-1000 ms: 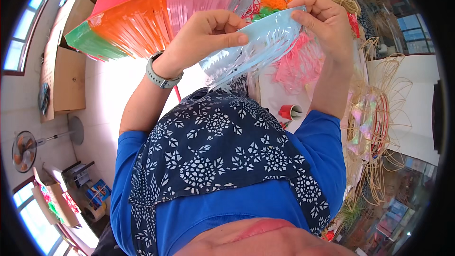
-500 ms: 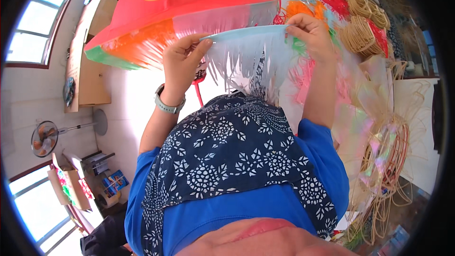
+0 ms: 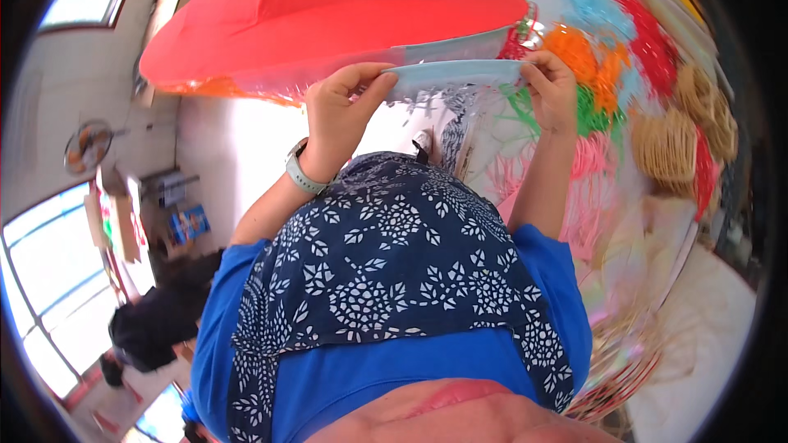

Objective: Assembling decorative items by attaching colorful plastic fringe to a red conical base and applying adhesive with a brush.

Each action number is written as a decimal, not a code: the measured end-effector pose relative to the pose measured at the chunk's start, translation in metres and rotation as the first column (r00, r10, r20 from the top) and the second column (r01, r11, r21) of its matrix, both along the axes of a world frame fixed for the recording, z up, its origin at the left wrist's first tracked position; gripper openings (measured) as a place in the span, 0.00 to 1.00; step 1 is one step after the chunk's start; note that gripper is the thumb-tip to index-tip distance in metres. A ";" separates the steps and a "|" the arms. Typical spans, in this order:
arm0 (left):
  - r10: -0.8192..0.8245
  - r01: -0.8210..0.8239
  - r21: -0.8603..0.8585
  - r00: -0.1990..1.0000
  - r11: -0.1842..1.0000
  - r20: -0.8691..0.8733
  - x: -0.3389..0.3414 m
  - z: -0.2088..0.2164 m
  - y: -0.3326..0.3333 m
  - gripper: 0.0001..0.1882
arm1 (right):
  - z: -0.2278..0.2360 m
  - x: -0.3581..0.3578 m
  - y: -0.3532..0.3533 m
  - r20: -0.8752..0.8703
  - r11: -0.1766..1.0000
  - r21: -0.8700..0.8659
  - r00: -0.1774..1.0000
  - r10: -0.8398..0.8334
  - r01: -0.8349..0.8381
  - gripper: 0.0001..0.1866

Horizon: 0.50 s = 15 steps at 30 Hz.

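A pale blue fringed strip (image 3: 460, 71) is stretched level between my two hands, its thin fringe hanging down. My left hand (image 3: 341, 115) pinches one end between thumb and fingers, and my right hand (image 3: 553, 97) pinches the other. Just beyond the strip is a large red fabric cover (image 3: 336, 25) with a gold round emblem. Its rim carries translucent fringe in orange, pink and pale blue. The strip lies just below the pale blue part of that rim; whether they touch I cannot tell.
On the right, a pale table (image 3: 515, 0) bears orange fringe (image 3: 574, 53), red fringe (image 3: 644, 25), green strands (image 3: 595, 115), pink strands (image 3: 587, 172) and bundled tan cords (image 3: 663, 148). A fan (image 3: 89, 146) is on the left. A dark-clothed person (image 3: 160, 316) is at the lower left.
The view has shifted, and the red cover shows larger and nearer the strip. Both hands sit slightly further right and lower in the picture, still pinching the strip's ends. Its fringe shows less.
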<state>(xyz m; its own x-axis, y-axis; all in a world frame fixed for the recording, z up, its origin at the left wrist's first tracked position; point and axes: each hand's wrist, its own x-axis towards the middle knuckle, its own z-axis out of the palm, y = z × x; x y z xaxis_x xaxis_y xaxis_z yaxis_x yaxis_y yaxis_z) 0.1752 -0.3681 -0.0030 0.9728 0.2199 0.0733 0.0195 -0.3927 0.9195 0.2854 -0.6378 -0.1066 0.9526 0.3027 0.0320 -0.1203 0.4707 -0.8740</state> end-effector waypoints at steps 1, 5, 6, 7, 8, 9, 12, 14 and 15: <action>0.037 -0.037 0.046 0.999 0.998 -0.011 0.001 0.000 -0.004 0.08 | -0.007 0.003 -0.002 -0.013 0.999 0.043 1.000 0.008 -0.007 0.07; 0.130 -0.127 0.055 0.989 0.990 -0.065 0.006 0.009 -0.022 0.07 | -0.018 0.008 -0.007 0.014 0.987 0.161 1.000 -0.012 0.009 0.08; 0.154 -0.151 0.052 0.986 0.987 -0.064 0.006 0.009 -0.025 0.07 | -0.022 0.010 -0.007 0.022 0.985 0.171 1.000 0.002 -0.006 0.08; 0.169 -0.166 0.047 0.984 0.985 -0.059 0.007 0.009 -0.028 0.07 | -0.023 0.012 -0.009 0.034 0.984 0.179 0.999 0.007 -0.013 0.08; 0.180 -0.178 0.041 0.982 0.983 -0.055 0.008 0.007 -0.031 0.07 | -0.025 0.014 -0.010 0.045 0.982 0.187 0.999 0.008 -0.017 0.08; 0.202 -0.200 0.045 0.978 0.979 -0.044 0.008 0.005 -0.031 0.07 | -0.028 0.015 -0.009 0.032 0.979 0.204 0.999 0.014 -0.020 0.07; 0.248 -0.247 0.049 0.969 0.968 -0.009 0.010 -0.004 -0.034 0.08 | -0.031 0.021 -0.008 0.029 0.974 0.221 0.999 0.040 -0.046 0.07; 0.268 -0.268 0.051 0.963 0.962 -0.003 0.013 -0.008 -0.035 0.08 | -0.035 0.025 -0.008 0.024 0.973 0.227 0.999 0.030 -0.035 0.07; 0.279 -0.278 0.070 0.960 0.958 0.005 0.014 -0.010 -0.035 0.09 | -0.037 0.026 -0.008 0.021 0.973 0.231 1.000 0.023 -0.027 0.07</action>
<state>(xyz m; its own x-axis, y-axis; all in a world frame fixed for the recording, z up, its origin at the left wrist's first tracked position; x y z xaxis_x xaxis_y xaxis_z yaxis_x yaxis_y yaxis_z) 0.1894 -0.4032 -0.0134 0.8741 0.4768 0.0931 0.1420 -0.4341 0.8896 0.3111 -0.6457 -0.1441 0.9433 0.3090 0.1212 -0.1196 0.6571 -0.7443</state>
